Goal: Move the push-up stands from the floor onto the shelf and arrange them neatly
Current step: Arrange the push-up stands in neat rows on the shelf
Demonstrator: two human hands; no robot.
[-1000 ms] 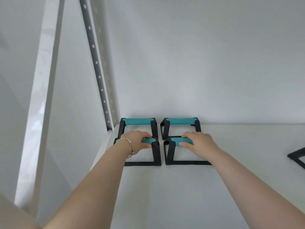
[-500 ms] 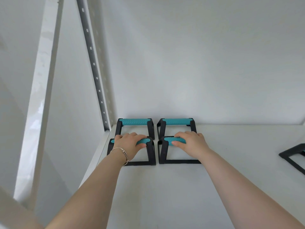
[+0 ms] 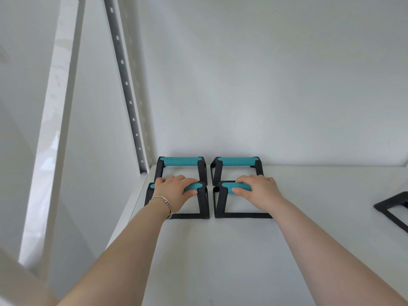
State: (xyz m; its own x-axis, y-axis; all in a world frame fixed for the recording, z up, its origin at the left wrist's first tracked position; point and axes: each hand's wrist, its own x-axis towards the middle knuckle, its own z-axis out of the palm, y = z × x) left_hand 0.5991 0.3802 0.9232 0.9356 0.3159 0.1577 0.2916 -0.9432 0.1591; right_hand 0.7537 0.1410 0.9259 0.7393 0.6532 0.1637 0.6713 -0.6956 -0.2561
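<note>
Several black push-up stands with teal grips stand on the white shelf [image 3: 220, 250], in two rows at its back left corner. The back left stand [image 3: 181, 161] and the back right stand [image 3: 236, 161] sit against the rear wall. My left hand [image 3: 174, 192] grips the teal bar of the front left stand [image 3: 204, 204]. My right hand [image 3: 258, 191] grips the teal bar of the front right stand [image 3: 220, 202]. Both front stands rest on the shelf, side by side with a narrow gap.
Part of another black stand [image 3: 390, 208] shows at the right edge of the shelf. A perforated metal upright [image 3: 125, 85] rises at the shelf's back left corner, with a white post [image 3: 50, 120] further left. White walls close the back and left.
Both hands stay on the front stands' bars. The two front stands have slid slightly back toward the rear pair, and the view has shifted a little.
</note>
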